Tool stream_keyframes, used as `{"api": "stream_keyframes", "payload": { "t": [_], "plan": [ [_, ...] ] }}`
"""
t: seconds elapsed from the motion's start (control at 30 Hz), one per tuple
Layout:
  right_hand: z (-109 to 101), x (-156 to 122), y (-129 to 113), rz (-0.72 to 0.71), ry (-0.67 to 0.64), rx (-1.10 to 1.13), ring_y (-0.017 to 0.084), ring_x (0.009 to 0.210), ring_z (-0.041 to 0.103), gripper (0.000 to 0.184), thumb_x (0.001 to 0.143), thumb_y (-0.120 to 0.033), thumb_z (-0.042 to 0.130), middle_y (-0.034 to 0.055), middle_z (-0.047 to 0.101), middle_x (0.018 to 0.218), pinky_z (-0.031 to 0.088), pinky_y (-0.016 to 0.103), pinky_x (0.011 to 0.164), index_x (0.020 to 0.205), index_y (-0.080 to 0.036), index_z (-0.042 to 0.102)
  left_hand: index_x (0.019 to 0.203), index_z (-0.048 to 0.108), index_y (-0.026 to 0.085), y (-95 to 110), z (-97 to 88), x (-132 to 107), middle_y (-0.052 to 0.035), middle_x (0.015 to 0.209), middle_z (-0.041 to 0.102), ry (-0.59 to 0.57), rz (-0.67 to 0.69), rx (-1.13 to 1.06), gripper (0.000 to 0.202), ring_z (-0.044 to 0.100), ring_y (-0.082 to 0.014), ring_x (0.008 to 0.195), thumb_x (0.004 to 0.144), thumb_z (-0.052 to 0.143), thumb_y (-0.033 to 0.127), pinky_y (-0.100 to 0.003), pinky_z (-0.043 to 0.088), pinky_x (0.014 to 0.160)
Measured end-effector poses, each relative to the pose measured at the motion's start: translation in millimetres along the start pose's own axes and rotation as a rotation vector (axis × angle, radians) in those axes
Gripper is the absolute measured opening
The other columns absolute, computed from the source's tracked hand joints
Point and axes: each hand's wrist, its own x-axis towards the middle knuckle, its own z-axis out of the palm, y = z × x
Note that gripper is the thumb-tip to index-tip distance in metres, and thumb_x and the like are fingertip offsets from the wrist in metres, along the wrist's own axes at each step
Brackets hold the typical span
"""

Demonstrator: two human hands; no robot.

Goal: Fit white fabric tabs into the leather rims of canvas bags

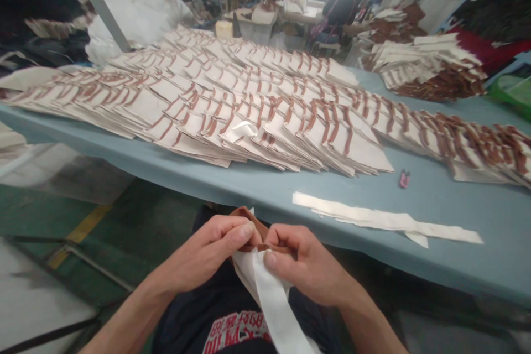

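Both my hands pinch the brown edge of a cream and brown fabric piece (pixel 245 272) above my lap. My left hand (pixel 222 243) is closed on the brown edge, thumb on top. Close beside it, my right hand (pixel 301 257) is closed on the same edge, its thumb pressing the top end of a long white strip (pixel 279 310). The strip hangs down over the cream panel and my dark clothing. Part of the brown edge (pixel 241 212) stands up behind my fingers. Exactly how strip and edge meet is hidden by my fingertips.
Rows of overlapping cream pieces with brown edges (pixel 232 105) cover much of the blue table (pixel 199 174). Nearer lie flat white strips (pixel 385 218) and a small pink tool (pixel 404 178). Another pile (pixel 431 66) stands at the back right. A person (pixel 342 11) sits farther off.
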Motion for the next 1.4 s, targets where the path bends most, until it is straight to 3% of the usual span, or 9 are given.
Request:
{"api": "stream_keyframes", "payload": {
  "t": [0.17, 0.4, 0.6, 0.73, 0.83, 1.17, 1.4],
  "plan": [
    [1.9, 2.6, -23.1, -0.079, 0.034, 0.008, 0.008, 0.057, 0.029, 0.037, 0.083, -0.047, 0.069, -0.0061, 0.039, 0.063, 0.024, 0.022, 0.050, 0.070, -0.020, 0.048, 0.078, 0.066, 0.016, 23.8, -9.1, -4.3, -0.0003, 0.076, 0.059, 0.051, 0.020, 0.137, 0.053, 0.051, -0.0162, 0.072, 0.105, 0.037, 0.051, -0.024, 0.039, 0.067],
    [5.5, 4.5, -27.9, -0.055, 0.015, 0.026, 0.008, 0.058, 0.030, 0.043, 0.083, -0.054, 0.069, -0.0055, 0.041, 0.065, 0.024, 0.021, 0.051, 0.072, -0.019, 0.048, 0.076, 0.062, 0.016, 36.8, -8.2, -11.6, 0.0003, 0.075, 0.057, 0.103, 0.032, 0.136, 0.058, 0.050, -0.0154, 0.072, 0.105, 0.034, 0.057, -0.024, 0.041, 0.068],
    [6.5, 6.1, -31.0, -0.092, 0.039, -0.065, 0.009, 0.058, 0.032, 0.033, 0.085, -0.044, 0.064, -0.0053, 0.041, 0.065, 0.025, 0.021, 0.050, 0.071, -0.020, 0.047, 0.077, 0.065, 0.015, 36.9, -8.7, -10.9, 0.0010, 0.077, 0.058, 0.068, 0.043, 0.079, 0.052, 0.050, -0.0138, 0.072, 0.106, 0.038, 0.049, -0.022, 0.041, 0.068],
    [5.3, 5.3, -29.2, -0.106, 0.059, -0.129, 0.009, 0.059, 0.033, 0.028, 0.088, -0.038, 0.062, -0.0056, 0.041, 0.065, 0.026, 0.021, 0.050, 0.073, -0.020, 0.048, 0.079, 0.064, 0.015, 36.5, -8.9, -8.6, 0.0028, 0.075, 0.057, 0.051, -0.001, 0.080, 0.031, 0.047, -0.0118, 0.068, 0.098, 0.055, 0.038, -0.020, 0.038, 0.060],
    [3.5, 5.0, -25.2, -0.108, 0.059, -0.183, 0.009, 0.060, 0.033, 0.024, 0.089, -0.033, 0.061, -0.0060, 0.041, 0.065, 0.025, 0.022, 0.051, 0.073, -0.020, 0.049, 0.080, 0.067, 0.015, 37.7, -6.9, -9.7, 0.0034, 0.075, 0.061, 0.082, -0.021, 0.175, 0.017, 0.050, -0.0110, 0.068, 0.092, 0.058, 0.023, -0.019, 0.039, 0.059],
    [2.1, 4.9, -29.2, -0.126, 0.079, -0.402, 0.009, 0.058, 0.037, 0.019, 0.086, -0.021, 0.059, -0.0069, 0.043, 0.063, 0.025, 0.023, 0.051, 0.069, -0.020, 0.050, 0.079, 0.062, 0.016, 35.5, -3.2, -6.9, 0.0055, 0.072, 0.062, 0.079, 0.034, 0.321, 0.010, 0.053, -0.0091, 0.064, 0.086, 0.057, 0.013, -0.017, 0.039, 0.056],
    [2.2, -0.2, -26.7, -0.046, 0.026, -0.285, 0.009, 0.059, 0.036, 0.019, 0.088, -0.024, 0.059, -0.0063, 0.043, 0.065, 0.024, 0.022, 0.051, 0.072, -0.019, 0.050, 0.076, 0.060, 0.017, 27.6, 0.7, -8.0, 0.0080, 0.069, 0.057, 0.080, 0.175, 0.384, 0.014, 0.048, -0.0061, 0.059, 0.084, 0.057, 0.006, -0.015, 0.036, 0.054]
  ]
}}
